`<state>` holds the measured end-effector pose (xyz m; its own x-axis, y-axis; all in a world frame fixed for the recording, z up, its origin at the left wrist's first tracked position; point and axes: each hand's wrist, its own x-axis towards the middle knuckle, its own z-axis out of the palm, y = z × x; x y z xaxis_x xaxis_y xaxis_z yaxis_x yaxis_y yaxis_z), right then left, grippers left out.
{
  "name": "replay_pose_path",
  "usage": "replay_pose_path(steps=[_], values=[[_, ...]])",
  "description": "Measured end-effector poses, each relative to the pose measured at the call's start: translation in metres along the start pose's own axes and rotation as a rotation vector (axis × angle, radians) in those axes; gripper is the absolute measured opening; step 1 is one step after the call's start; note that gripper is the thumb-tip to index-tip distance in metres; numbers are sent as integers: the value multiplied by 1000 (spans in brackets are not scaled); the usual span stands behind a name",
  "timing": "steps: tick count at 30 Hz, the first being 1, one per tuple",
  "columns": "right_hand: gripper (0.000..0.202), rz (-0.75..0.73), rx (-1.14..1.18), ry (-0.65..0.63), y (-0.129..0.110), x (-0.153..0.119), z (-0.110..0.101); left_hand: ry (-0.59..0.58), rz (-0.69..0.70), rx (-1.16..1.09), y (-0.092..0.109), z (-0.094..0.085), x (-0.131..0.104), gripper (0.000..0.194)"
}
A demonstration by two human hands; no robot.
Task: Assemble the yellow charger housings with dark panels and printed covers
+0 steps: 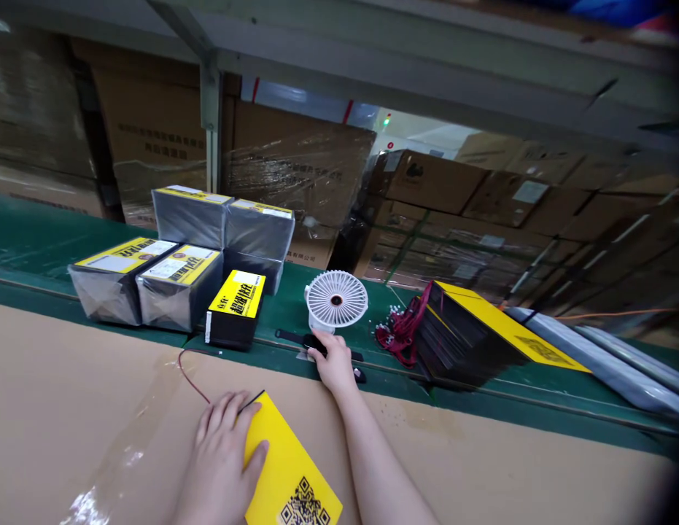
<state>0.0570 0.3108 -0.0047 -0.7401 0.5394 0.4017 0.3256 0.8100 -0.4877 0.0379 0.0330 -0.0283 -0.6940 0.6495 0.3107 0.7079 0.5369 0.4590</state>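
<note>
My left hand [224, 452] rests on a flat yellow card [287, 463] with a printed QR code, its fingers over the upper left edge and its thumb on the face. From near those fingers a thin dark red cord [190, 379] curves onto the cardboard. My right hand [335, 359] reaches to a black strap-like item [289, 337] on the green surface, with thumb and forefinger close together at it. What lies between those fingertips is mostly hidden. Just behind them stands a small white fan [338, 299].
Several yellow-and-black boxes [235, 310] in clear wrap stand at the left. To the right are a stack of yellow-topped black cards [464, 335], a bundle of dark red cords [405, 328] and plastic-wrapped rolls [607, 364]. A metal shelf beam [427, 80] crosses overhead.
</note>
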Motion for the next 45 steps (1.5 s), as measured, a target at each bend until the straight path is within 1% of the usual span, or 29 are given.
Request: replay_pose_path(steps=[5,14,22,28,34,37,39,41,45], values=[[42,10,17,21,0,-1,-1,-19,6,10,4,-6,0,43],[45,-14,53,48,1,-2,1,-40,-2,42,6,-9,-1,42],[45,-5,62,71,3,-1,3,-29,-4,34,6,-10,0,43],[45,20,55,96,5,-1,5,-52,-24,16,8,-10,1,43],[47,-14,12,127,7,-2,8,-56,-33,-8,7,-9,1,44],[43,-70,-5,168,3,-2,5,-62,-43,-19,8,-11,2,44],[35,-96,-15,222,-1,-3,1,-68,-48,-27,9,-12,2,44],[24,-100,-27,291,-5,-5,-3,-72,-59,-36,11,-14,2,44],[14,-94,-59,402,-9,-10,-10,-79,-97,-52,17,-20,2,45]])
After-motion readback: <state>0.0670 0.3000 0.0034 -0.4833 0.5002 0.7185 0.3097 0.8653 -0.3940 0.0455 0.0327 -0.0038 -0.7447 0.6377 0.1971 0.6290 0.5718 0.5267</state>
